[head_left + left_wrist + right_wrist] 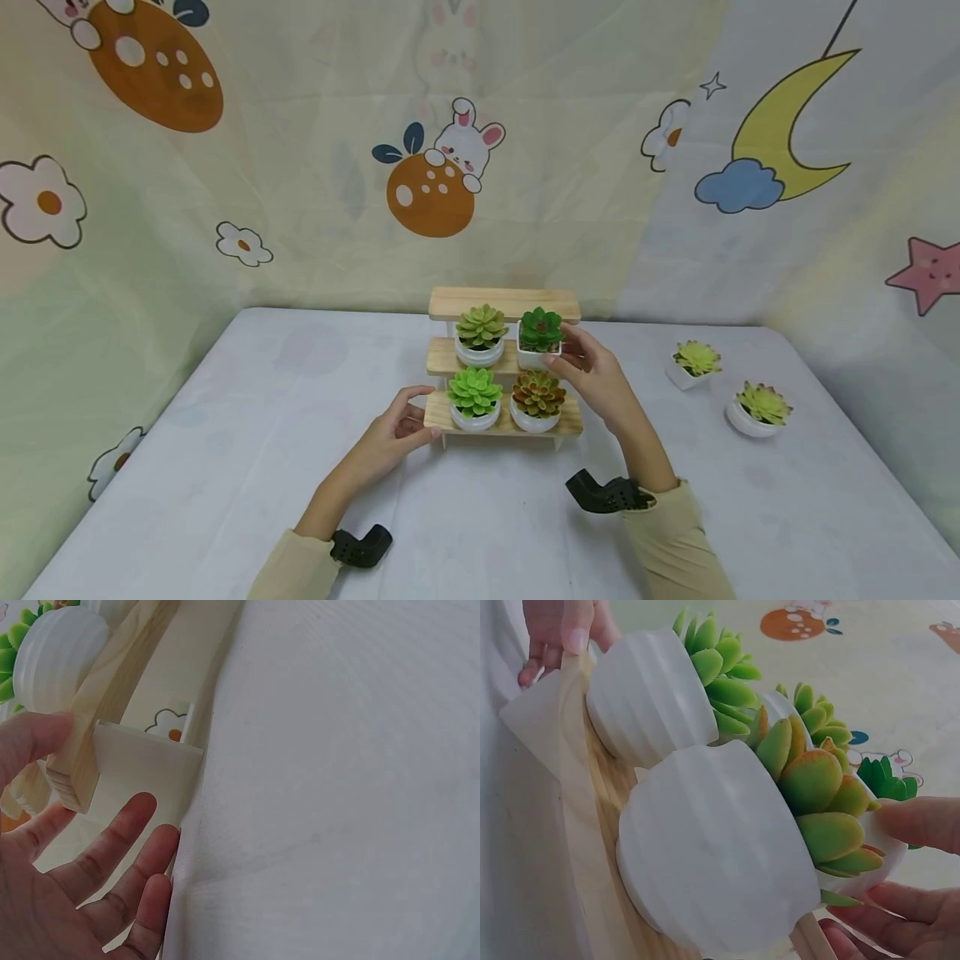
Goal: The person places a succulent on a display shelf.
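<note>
A three-tier wooden stand [504, 302] with pale supports stands at the table's back. My right hand [596, 379] grips a square white pot with a dark green succulent [540, 332] at the middle tier's right side; whether it rests on the wood I cannot tell. My left hand [393, 433] holds the lowest tier's left end, thumb on one face and index finger on the other, as the left wrist view shows. A yellow-green succulent [482, 327] sits beside the dark one. On the lowest tier are a bright green succulent [474, 393] and a reddish-brown succulent [537, 395], in round ribbed white pots.
Two more yellow-green potted plants stand on the table at the right: a square-potted succulent [696, 360] and a round-potted succulent [761, 407]. A white cloth [480, 517] covers the table. Printed fabric [330, 150] hangs behind and at both sides.
</note>
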Demonstrator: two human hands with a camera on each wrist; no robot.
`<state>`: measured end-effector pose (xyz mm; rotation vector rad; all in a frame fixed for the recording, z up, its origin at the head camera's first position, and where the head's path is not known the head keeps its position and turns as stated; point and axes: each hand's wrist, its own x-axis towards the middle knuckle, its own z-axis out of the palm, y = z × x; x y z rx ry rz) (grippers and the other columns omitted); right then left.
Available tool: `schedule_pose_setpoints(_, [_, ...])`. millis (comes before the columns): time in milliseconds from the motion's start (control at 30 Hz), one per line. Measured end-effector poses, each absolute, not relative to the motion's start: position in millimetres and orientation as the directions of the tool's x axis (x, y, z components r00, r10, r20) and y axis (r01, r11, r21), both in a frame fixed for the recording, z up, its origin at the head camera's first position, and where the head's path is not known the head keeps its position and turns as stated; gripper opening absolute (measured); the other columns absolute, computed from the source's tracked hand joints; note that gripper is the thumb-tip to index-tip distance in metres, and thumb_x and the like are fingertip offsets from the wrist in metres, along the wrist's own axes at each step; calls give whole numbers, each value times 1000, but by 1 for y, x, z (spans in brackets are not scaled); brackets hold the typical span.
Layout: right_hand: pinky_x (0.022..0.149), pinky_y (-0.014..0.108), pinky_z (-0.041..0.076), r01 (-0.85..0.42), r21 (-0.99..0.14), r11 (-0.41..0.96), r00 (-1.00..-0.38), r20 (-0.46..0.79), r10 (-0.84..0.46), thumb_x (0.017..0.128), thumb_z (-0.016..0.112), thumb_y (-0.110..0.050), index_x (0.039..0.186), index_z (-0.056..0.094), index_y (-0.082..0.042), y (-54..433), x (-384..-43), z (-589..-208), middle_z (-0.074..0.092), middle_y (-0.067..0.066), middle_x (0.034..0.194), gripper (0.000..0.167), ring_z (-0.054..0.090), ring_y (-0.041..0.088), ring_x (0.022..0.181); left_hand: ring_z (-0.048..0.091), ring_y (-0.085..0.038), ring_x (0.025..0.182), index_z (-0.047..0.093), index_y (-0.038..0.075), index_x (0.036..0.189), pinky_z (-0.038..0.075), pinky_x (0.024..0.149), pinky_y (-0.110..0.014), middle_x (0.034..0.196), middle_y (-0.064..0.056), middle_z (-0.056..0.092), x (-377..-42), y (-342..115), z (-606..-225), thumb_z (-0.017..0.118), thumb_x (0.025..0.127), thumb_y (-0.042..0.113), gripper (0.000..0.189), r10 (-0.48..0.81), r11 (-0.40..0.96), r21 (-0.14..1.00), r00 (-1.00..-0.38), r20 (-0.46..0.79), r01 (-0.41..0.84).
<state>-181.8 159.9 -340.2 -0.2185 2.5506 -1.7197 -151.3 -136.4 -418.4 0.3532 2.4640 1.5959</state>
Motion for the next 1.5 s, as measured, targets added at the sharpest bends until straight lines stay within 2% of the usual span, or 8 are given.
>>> schedule_pose_setpoints(200, [102, 46, 38, -96, -924, 371, -989, 47, -139, 90, 62, -30, 144, 30, -8, 157, -182, -343, 44, 17, 136, 67, 45, 31, 125, 60, -15, 93, 37, 24, 135, 46, 84, -33, 107, -8, 61, -152, -138, -420, 65, 87, 29, 56, 294, 398, 912, -955, -28, 96])
schedule_pose_setpoints(433, [99, 46, 41, -111, -911, 398, -990, 67, -123, 88, 63, -32, 144, 33, -10, 156, -180, -343, 48, 16, 131, 67, 48, 30, 121, 60, -14, 92, 38, 29, 134, 45, 83, -32, 106, -5, 60, -152, -136, -418, 67, 86, 30, 56, 273, 402, 914, -961, -54, 63])
schedule_pose_setpoints(1233, [98, 45, 42, -171, -895, 413, -981, 114, -159, 88, 64, -32, 142, 35, -11, 163, -178, -339, 46, 15, 136, 65, 48, 32, 123, 59, -15, 93, 37, 29, 135, 44, 87, -34, 107, -5, 61, -153, -138, -422, 67, 86, 31, 57, 280, 400, 914, -958, -55, 64])
schedule_pose_setpoints(1333, [97, 42, 43, -191, -897, 398, -978, 139, -156, 88, 64, -29, 141, 38, -12, 169, -177, -336, 47, 13, 136, 61, 48, 30, 123, 59, -15, 94, 37, 28, 135, 44, 88, -35, 107, -6, 61, -154, -138, -422, 67, 86, 31, 57, 283, 398, 915, -958, -53, 67])
schedule_pose_setpoints(1500, [94, 22, 43, -218, -891, 398, -975, 185, -120, 89, 64, -24, 137, 42, -9, 182, -175, -329, 49, 13, 134, 54, 47, 27, 122, 59, -15, 94, 38, 28, 135, 44, 88, -35, 107, -6, 61, -153, -138, -421, 67, 86, 30, 57, 283, 395, 916, -958, -50, 68])
